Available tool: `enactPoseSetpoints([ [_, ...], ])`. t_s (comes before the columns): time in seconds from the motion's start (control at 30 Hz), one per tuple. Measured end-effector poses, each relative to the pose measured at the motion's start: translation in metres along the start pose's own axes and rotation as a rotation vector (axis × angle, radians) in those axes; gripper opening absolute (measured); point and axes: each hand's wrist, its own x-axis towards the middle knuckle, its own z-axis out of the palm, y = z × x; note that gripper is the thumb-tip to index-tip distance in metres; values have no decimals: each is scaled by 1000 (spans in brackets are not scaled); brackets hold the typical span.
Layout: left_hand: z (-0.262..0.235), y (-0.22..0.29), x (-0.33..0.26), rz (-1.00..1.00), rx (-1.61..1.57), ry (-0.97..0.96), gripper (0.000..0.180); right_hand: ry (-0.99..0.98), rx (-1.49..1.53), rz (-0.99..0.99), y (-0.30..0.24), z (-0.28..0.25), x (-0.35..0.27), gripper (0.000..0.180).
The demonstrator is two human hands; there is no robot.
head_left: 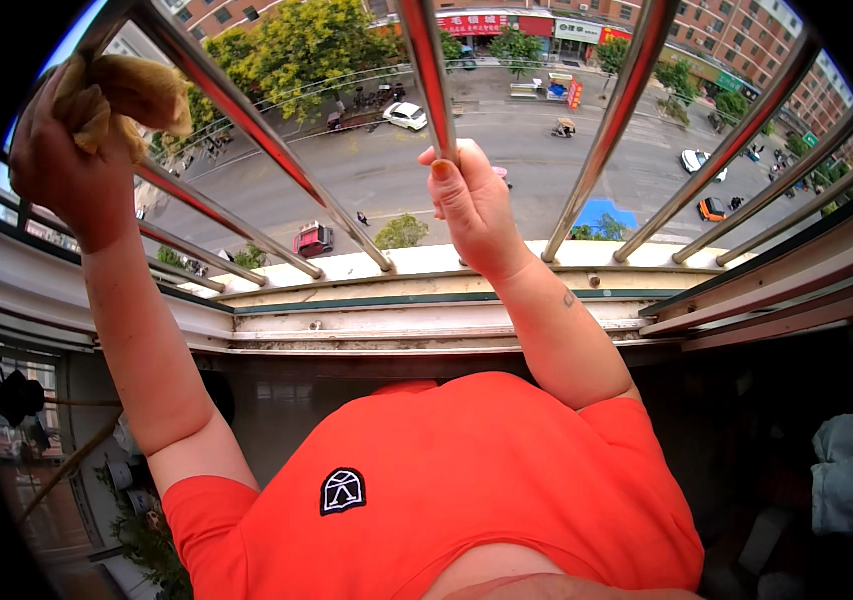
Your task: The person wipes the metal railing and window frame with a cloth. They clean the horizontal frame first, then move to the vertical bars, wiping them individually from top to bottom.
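Raised at the upper left, my left hand point(71, 180) is closed round a yellow-brown cloth point(141, 92), whose loose folds hang out beside the fingers. The cloth is up by a slanting metal bar point(236, 110) of the window guard; whether it touches the bar cannot be made out. My right hand point(476, 205) grips an upright shiny bar point(428, 75) near the middle, fingers wrapped about it and thumb on the near side. Below the hand, the foot of that bar is mostly hidden.
A white window sill and track point(376, 325) run across in front of me, with an open sash frame point(796, 275) at the right. Beyond the bars, far below, lies a street point(536, 150) with cars and trees. Pale fabric point(851, 470) rests at the lower right; leafy plants point(151, 535) stand lower left.
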Motion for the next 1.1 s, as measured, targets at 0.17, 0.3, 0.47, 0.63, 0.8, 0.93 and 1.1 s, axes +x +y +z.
enactPoseSetpoints([
  [0.17, -14, 57, -3, -512, -272, 178, 44, -1, 58, -27, 6, 0, 1, 26],
  [0.3, 20, 113, 15, -425, -376, 253, 37, 4, 61, -1, 5, -4, 0, 25],
  [0.47, 21, 188, -14, -541, -441, 177, 53, -32, 64, 1, 3, -1, 1, 27],
  [0.63, 3, 252, -72, -724, -648, -39, 61, -6, 39, -10, 5, -2, -2, 27],
  [0.8, -12, 286, -118, -807, -809, -266, 63, 8, 23, -2, 6, -3, -2, 28],
  [0.93, -13, 284, -112, -797, -814, -302, 59, 18, 31, -8, 9, -3, -1, 28],
  [1.1, -21, 264, -105, -810, -959, -379, 48, -27, -1, -48, 11, -4, 2, 37],
])
